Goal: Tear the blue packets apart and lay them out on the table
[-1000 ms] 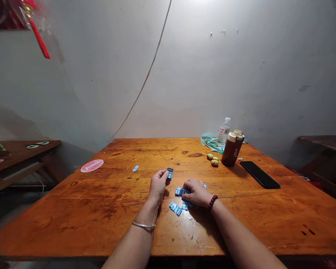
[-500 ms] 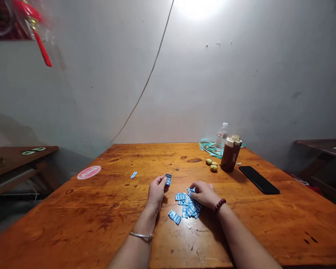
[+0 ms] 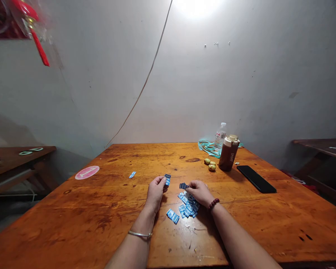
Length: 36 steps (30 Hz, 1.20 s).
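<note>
My left hand is closed and pinches a blue and white strip, its long side pointing up and down. My right hand is half closed just over a pile of strips in the middle of the table. I cannot tell if it grips one. A brown bottle says SPORT.

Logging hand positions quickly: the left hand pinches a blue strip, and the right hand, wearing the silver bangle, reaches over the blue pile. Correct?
No: the head view shows the silver bangle on the wrist of the left hand; the right hand wears a dark red bead bracelet instead. The rest stands.
</note>
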Each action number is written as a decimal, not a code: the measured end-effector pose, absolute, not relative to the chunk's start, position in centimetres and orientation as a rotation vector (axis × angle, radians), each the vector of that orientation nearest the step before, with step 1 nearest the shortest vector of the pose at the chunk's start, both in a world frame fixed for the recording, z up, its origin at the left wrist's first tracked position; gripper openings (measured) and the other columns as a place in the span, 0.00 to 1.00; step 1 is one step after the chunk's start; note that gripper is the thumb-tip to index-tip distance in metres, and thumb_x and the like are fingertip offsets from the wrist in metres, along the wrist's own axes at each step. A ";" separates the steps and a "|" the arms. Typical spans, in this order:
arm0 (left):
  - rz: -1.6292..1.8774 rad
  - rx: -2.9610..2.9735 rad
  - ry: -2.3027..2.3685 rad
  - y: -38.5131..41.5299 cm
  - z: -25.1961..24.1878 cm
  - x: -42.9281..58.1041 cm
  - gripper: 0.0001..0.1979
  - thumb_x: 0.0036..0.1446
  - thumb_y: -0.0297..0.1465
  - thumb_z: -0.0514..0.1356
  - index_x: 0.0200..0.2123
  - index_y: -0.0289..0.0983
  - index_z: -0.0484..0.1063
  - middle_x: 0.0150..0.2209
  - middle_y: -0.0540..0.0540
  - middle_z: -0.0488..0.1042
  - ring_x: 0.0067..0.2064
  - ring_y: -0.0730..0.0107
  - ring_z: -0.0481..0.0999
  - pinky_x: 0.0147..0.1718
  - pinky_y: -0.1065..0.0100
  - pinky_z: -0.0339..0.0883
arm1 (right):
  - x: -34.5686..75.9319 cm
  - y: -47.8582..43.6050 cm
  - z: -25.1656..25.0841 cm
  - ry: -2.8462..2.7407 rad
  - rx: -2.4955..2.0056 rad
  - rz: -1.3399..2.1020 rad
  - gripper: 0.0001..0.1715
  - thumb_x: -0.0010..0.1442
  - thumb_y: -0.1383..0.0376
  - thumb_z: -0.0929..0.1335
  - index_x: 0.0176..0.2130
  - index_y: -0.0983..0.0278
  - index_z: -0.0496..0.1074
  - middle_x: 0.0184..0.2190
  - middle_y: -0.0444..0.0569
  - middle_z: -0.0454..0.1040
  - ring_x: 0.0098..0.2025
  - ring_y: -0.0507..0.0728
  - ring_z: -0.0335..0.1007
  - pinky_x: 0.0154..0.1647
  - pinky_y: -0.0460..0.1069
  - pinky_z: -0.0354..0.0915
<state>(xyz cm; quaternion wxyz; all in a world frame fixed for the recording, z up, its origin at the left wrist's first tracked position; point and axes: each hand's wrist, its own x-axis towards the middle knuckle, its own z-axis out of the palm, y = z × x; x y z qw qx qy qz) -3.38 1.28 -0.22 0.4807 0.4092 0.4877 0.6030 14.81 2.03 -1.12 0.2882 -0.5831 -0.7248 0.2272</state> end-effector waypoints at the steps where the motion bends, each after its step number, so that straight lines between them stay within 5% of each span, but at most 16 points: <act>1: 1.470 1.000 1.189 1.3 -0.2 -3.4 0.15 0.38 0.40 0.61 0.26 0.35 0.69 0.22 0.52 0.68 0.22 0.78 0.66 0.22 0.76 0.57 | 15.1 2.2 -1.1 -1.928 -1.556 0.620 0.13 0.50 0.62 0.61 0.23 0.66 0.69 0.19 0.43 0.68 0.24 0.50 0.60 0.25 0.44 0.50; 12: 1.465 1.016 1.173 1.4 -0.4 -3.3 0.14 0.40 0.39 0.60 0.27 0.35 0.69 0.22 0.52 0.68 0.22 0.79 0.65 0.22 0.77 0.57 | 14.6 1.5 -0.7 -2.071 -1.437 0.740 0.17 0.53 0.63 0.58 0.23 0.67 0.71 0.19 0.42 0.67 0.23 0.49 0.59 0.25 0.44 0.50; 19: 1.468 1.020 1.169 1.2 -0.3 -3.2 0.14 0.39 0.39 0.61 0.27 0.34 0.69 0.22 0.51 0.68 0.22 0.78 0.66 0.22 0.76 0.58 | 14.1 0.6 0.0 -2.135 -1.542 0.235 0.17 0.53 0.67 0.60 0.43 0.60 0.67 0.37 0.48 0.69 0.41 0.55 0.60 0.42 0.49 0.45; 23: 1.467 1.021 1.168 1.1 -0.2 -3.1 0.15 0.39 0.40 0.61 0.26 0.34 0.69 0.21 0.52 0.67 0.21 0.79 0.64 0.20 0.77 0.56 | 13.9 0.1 0.3 -2.228 -1.459 0.175 0.11 0.54 0.63 0.60 0.33 0.60 0.70 0.34 0.47 0.69 0.39 0.53 0.60 0.43 0.50 0.44; 28: 1.465 1.014 1.179 1.1 -0.2 -3.1 0.15 0.38 0.40 0.61 0.26 0.34 0.68 0.21 0.53 0.67 0.21 0.79 0.65 0.20 0.77 0.56 | 13.3 -0.4 0.3 -2.400 -1.495 0.085 0.16 0.49 0.55 0.64 0.31 0.63 0.71 0.31 0.50 0.70 0.36 0.56 0.62 0.42 0.51 0.44; 36: 1.461 1.045 1.154 1.3 -0.6 -3.2 0.15 0.39 0.41 0.60 0.25 0.34 0.69 0.21 0.52 0.67 0.22 0.79 0.64 0.19 0.77 0.56 | 11.9 -0.3 0.3 -2.523 -1.497 -0.170 0.12 0.51 0.66 0.62 0.26 0.68 0.73 0.26 0.56 0.72 0.31 0.57 0.64 0.42 0.54 0.44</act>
